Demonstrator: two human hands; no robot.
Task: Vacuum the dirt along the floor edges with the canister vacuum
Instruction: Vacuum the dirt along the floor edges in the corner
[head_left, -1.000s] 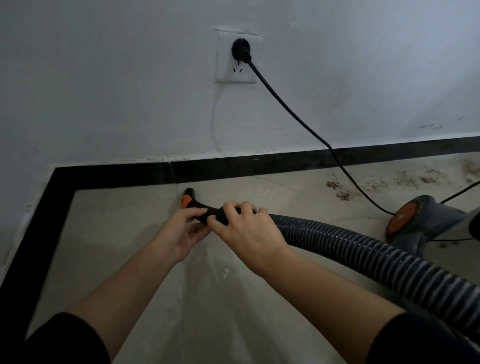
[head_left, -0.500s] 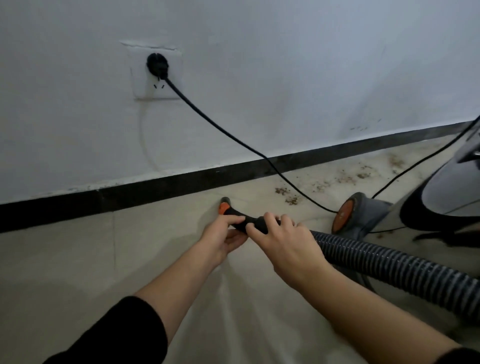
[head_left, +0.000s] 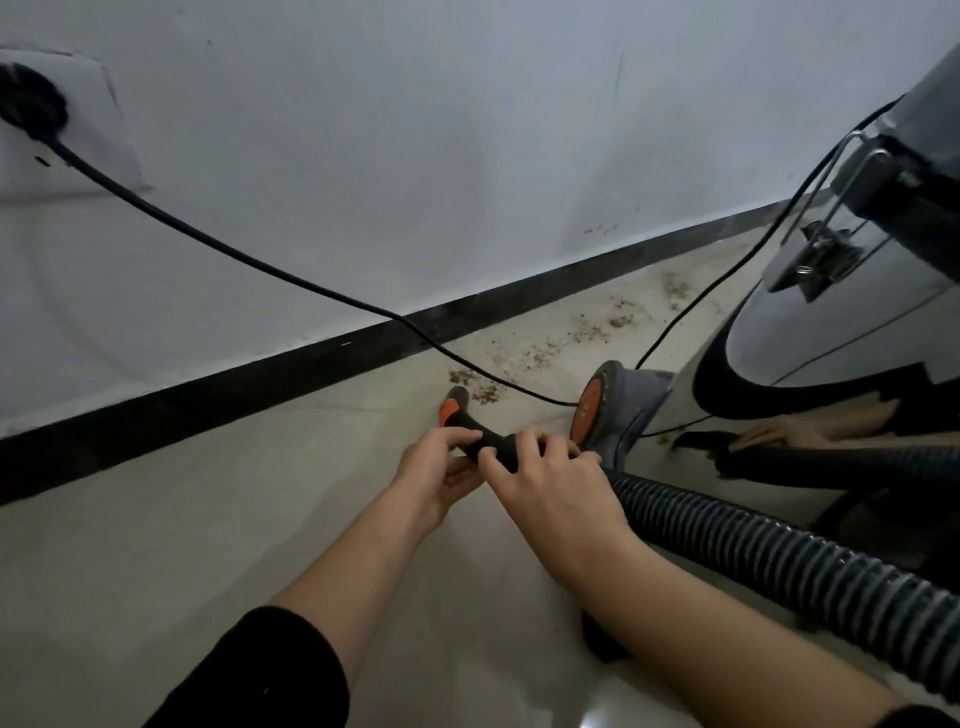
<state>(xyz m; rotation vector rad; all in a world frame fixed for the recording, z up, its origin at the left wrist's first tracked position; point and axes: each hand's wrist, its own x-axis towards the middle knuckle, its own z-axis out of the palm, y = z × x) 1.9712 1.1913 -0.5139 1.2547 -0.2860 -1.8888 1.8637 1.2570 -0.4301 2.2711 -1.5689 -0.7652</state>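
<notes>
**Nozzle tip at the start of the dirt trail**

Both hands are clamped on the black nozzle (head_left: 457, 410). The left hand (head_left: 436, 467) pinches it behind the orange tip, and the right hand (head_left: 556, 488) wraps it where the ribbed hose (head_left: 779, 551) joins. The tip is low over the floor (head_left: 156, 571), near the black skirting (head_left: 260, 384) and just beside the nearest dirt (head_left: 571, 338). The canister vacuum (head_left: 831, 332) stands to the right. Edge pass looks barely begun, most dirt left. Next: push the tip right along the skirting, under the power cord (head_left: 260, 260), without snagging it.

The orange-tipped black nozzle (head_left: 458, 413) is pointing at brown dirt (head_left: 540, 356) scattered along the skirting (head_left: 260, 384). The ribbed hose (head_left: 753, 545) is trailing rightward.
</notes>
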